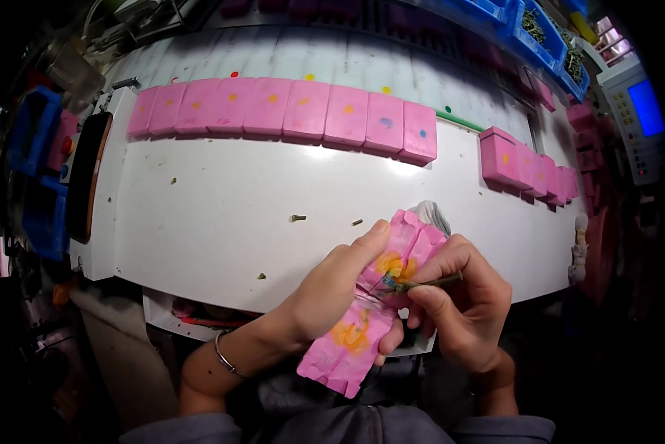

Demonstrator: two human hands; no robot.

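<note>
A soft pink mould [328, 360] lies spread open in two joined halves above the table's near edge. Orange-yellow patches and a little blue show in its hollows. My left hand [325, 288] is closed around the mould from the left, its thumb along the upper half. With bent fingers, my right hand [469, 314] pinches a thin dark green stick-like piece [445, 280], whose inner end is at the mould's middle. Some right fingertips are hidden behind the mould. A grey-white cloth-like thing [434, 216] shows just behind the upper half.
A long row of pink blocks [269, 107] with coloured dots crosses the white table, and a shorter row [504, 157] stands at the right. Small greenish bits [297, 218] lie about. Blue trays [536, 48] are at upper right, near a device with a blue screen [647, 108].
</note>
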